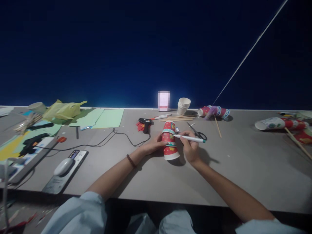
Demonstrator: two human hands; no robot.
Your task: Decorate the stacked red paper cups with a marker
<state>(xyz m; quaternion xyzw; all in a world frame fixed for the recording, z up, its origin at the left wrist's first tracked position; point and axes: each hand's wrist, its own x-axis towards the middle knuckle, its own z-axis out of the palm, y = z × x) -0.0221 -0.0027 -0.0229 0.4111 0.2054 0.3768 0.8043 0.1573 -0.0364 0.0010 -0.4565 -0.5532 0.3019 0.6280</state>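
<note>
My left hand (155, 145) is closed around the left side of several red patterned paper cups (168, 151) joined end to end, holding them just above the table. A white marker with a green end (193, 139) is pinched in my right hand (190, 151). Its tip points left and meets or nearly meets the cups around their middle; contact cannot be made out. Beyond my right hand lie black-handled scissors (200, 134). Behind the cups, a black glue gun (145, 124) rests on a red scrap.
White paper cups (183, 106) stand stacked at the back, near wooden sticks (177, 119). Decorated cup pieces (215, 112) lie to the right. On the left are green paper (109, 117), a power strip (34, 159), a phone (55, 184) and a trailing cord (97, 145).
</note>
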